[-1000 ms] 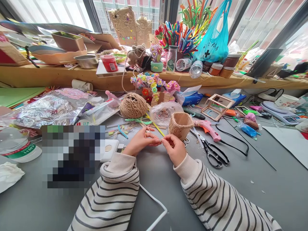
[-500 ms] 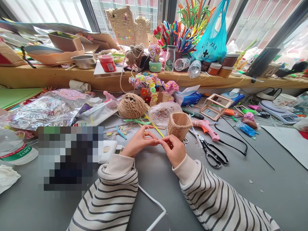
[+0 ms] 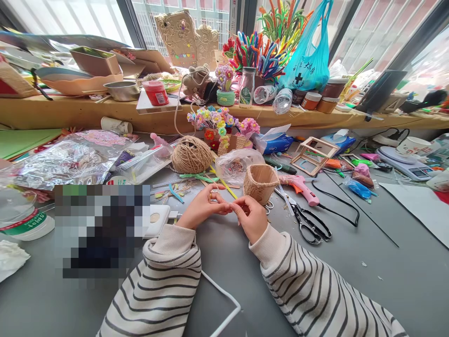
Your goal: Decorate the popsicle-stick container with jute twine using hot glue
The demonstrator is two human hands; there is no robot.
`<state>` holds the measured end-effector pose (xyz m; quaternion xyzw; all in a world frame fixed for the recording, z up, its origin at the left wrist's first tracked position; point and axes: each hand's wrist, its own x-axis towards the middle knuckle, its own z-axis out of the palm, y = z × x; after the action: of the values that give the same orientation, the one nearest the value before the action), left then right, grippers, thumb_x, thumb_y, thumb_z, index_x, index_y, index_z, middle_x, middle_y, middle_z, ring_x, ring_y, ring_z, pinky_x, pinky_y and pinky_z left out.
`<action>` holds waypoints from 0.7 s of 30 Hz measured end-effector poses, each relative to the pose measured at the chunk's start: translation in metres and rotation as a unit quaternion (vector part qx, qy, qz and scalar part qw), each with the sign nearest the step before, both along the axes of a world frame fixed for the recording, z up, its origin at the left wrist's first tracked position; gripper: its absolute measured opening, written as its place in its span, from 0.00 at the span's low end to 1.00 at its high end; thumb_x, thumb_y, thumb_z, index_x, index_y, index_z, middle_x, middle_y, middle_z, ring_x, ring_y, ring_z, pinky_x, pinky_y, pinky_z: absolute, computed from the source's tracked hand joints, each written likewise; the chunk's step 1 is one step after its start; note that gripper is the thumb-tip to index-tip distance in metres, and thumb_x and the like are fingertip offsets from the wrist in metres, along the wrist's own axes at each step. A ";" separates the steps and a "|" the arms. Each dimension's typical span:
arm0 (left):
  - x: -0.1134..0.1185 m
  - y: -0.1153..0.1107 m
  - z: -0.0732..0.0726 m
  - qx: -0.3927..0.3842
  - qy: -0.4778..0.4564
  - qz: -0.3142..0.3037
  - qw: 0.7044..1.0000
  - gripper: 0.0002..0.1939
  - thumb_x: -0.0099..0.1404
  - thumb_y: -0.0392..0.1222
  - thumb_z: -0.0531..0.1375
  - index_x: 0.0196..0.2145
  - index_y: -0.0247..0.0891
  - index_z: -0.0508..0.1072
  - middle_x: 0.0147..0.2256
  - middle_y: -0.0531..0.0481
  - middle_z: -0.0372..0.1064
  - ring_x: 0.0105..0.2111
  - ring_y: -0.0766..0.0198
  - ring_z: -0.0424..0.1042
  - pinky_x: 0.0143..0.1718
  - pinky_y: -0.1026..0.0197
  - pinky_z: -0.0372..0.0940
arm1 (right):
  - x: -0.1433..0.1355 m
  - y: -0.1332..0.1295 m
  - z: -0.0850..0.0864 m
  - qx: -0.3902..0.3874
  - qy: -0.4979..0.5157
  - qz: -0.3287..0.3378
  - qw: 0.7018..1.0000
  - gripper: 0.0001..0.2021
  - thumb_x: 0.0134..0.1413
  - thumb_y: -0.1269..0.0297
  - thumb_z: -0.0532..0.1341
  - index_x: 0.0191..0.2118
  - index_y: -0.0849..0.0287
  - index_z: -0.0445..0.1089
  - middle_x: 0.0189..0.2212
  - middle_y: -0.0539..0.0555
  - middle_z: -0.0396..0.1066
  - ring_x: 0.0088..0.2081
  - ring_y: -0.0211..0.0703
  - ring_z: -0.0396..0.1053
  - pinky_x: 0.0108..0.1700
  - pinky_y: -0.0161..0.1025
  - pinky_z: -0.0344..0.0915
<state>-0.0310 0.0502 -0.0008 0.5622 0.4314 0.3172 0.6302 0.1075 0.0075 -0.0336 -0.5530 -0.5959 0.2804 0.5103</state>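
My left hand and my right hand meet fingertip to fingertip above the grey tabletop. Both are closed in a pinch; whatever lies between the fingertips is too small to make out. Just behind my right hand stands a small twine-wrapped cup, its inner wall plain brown. A ball of brown twine sits beyond my left hand. To the right lie black-handled scissors and a pink glue gun with its black cord. A yellow strip runs behind my fingers.
A white cable crosses the table between my sleeves. Left are a white charger, a blurred-out patch and a plastic tub. A kitchen scale stands far right. Behind, a crowded ledge carries jars and pipe cleaners.
My right hand has shifted slightly left, its fingertips now overlapping those of my left hand more. The left hand and the things on the table look the same.
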 end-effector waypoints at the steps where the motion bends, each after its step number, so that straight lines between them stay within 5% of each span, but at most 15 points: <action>1: 0.000 0.000 0.000 -0.003 -0.001 -0.004 1.000 0.29 0.44 0.39 0.65 0.42 0.35 0.58 0.21 0.59 0.65 0.23 0.69 0.68 0.30 0.62 0.66 | 0.000 0.000 0.000 0.006 -0.009 0.000 1.000 0.08 0.50 0.62 0.56 0.25 0.60 0.65 0.22 0.50 0.66 0.21 0.33 0.61 0.23 0.32 0.59; 8: -0.003 0.002 -0.001 0.001 0.010 -0.014 1.000 0.28 0.45 0.38 0.65 0.43 0.35 0.59 0.25 0.55 0.67 0.29 0.67 0.69 0.34 0.62 0.65 | 0.003 0.002 -0.004 0.087 -0.140 -0.013 0.986 0.09 0.54 0.65 0.52 0.26 0.60 0.64 0.23 0.51 0.65 0.25 0.36 0.63 0.28 0.33 0.61; 21: 0.000 0.000 0.000 -0.047 0.014 0.000 0.999 0.25 0.47 0.40 0.64 0.42 0.35 0.62 0.26 0.54 0.66 0.31 0.66 0.70 0.37 0.59 0.67 | 0.006 0.003 -0.012 0.179 -0.372 -0.024 0.911 0.16 0.58 0.63 0.47 0.27 0.61 0.68 0.23 0.54 0.67 0.24 0.36 0.65 0.24 0.31 0.57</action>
<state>-0.0308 0.0498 -0.0006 0.5365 0.4545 0.2885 0.6499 0.1140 0.0108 -0.0457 -0.5312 -0.7690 -0.0693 0.3488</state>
